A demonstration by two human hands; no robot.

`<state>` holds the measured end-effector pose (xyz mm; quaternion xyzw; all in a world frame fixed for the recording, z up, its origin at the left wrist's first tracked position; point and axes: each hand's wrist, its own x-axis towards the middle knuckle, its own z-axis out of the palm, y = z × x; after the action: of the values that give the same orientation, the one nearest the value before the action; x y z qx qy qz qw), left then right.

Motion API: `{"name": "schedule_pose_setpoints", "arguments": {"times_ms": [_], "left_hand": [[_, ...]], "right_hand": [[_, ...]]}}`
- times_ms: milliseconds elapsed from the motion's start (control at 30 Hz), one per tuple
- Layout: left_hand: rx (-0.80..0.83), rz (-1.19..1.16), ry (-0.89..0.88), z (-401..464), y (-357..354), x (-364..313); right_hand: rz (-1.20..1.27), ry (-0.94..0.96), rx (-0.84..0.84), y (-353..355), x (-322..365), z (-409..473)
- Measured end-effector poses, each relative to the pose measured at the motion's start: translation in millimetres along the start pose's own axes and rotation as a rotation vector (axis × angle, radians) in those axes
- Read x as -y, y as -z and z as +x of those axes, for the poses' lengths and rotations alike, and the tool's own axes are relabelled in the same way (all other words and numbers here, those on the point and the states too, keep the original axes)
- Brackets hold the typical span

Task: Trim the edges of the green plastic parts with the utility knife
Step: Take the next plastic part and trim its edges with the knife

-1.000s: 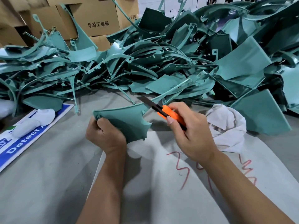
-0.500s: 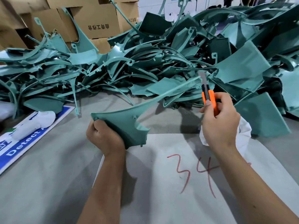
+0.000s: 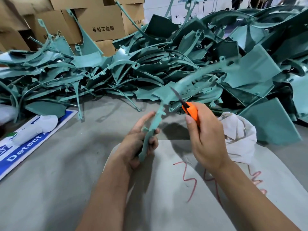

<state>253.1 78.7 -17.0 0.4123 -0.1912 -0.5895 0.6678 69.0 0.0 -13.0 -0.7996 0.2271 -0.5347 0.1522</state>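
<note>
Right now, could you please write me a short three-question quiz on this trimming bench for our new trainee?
1. True or false: the right hand holds the orange utility knife.
2. What does the left hand grip? A) white cloth B) green plastic part C) cardboard box
3. Fill in: behind the hands lies a large ____ of green parts.

Key: 1 true; 2 B; 3 pile.
</note>
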Motion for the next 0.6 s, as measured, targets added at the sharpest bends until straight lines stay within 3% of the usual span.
{"name": "schedule_pose_setpoints", "arguments": {"times_ms": [100,300,600], "left_hand": [[0.077,0.105,0.068,-5,-5,3],[0.265,0.005,0.324,-18,-6,-4],[0.372,-0.086,0.336,-14,5,-5]], "right_hand": [[-0.065,-0.015,0.082,0,-6,0],[-0.104,-0.020,0.164,1,-15,-2],[-0.053,-0.038,0.074,5,-9,0]]}}
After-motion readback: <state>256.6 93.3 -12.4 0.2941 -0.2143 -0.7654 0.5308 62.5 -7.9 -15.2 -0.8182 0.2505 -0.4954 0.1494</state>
